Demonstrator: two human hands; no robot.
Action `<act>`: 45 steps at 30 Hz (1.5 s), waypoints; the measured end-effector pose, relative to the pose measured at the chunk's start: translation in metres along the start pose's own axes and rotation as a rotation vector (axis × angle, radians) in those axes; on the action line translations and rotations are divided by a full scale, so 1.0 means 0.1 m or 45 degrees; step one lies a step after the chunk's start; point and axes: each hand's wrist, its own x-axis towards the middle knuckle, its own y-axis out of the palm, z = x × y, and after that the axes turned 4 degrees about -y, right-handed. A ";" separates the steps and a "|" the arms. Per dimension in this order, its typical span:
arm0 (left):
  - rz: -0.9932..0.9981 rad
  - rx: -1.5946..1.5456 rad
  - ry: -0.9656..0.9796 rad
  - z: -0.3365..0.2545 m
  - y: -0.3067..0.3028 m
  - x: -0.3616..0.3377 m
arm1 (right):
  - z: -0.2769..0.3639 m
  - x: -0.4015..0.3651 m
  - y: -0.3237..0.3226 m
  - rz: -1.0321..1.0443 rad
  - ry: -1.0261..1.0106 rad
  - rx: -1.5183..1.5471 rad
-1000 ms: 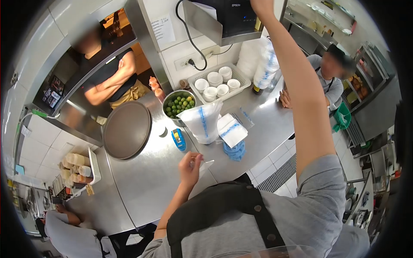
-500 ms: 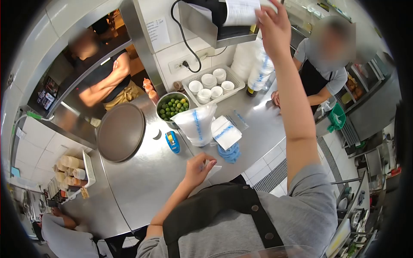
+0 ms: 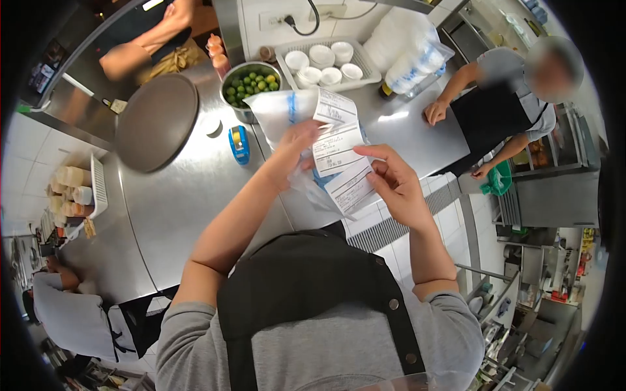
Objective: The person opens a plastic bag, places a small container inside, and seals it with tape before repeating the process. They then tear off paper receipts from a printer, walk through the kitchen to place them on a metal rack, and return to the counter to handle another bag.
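Observation:
A long printed receipt (image 3: 338, 146) with creases across it is stretched between my two hands, its text facing up. My left hand (image 3: 295, 155) grips the strip's left edge near the middle, fingers closed. On the other side, my right hand (image 3: 396, 186) pinches the lower part between thumb and fingers. Beneath the paper lie a clear plastic bag with blue print (image 3: 277, 114) and something blue, both largely covered by the receipt and my left hand.
On the steel counter (image 3: 189, 202) are a round brown tray (image 3: 156, 122), a blue tape dispenser (image 3: 238, 144), a pot of green limes (image 3: 249, 88) and a basket (image 3: 372, 77) of white cups. A co-worker (image 3: 502, 107) stands at right, another (image 3: 78, 313) at lower left.
My right hand has come down from the paper at the metal holder above, bringing the receipt in front of me. My left hand has moved up and forward to grip it.

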 end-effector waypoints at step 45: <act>-1.438 0.490 0.779 -0.30 -0.78 -0.86 | -3.45 -0.40 -0.84 -1.466 0.398 -0.834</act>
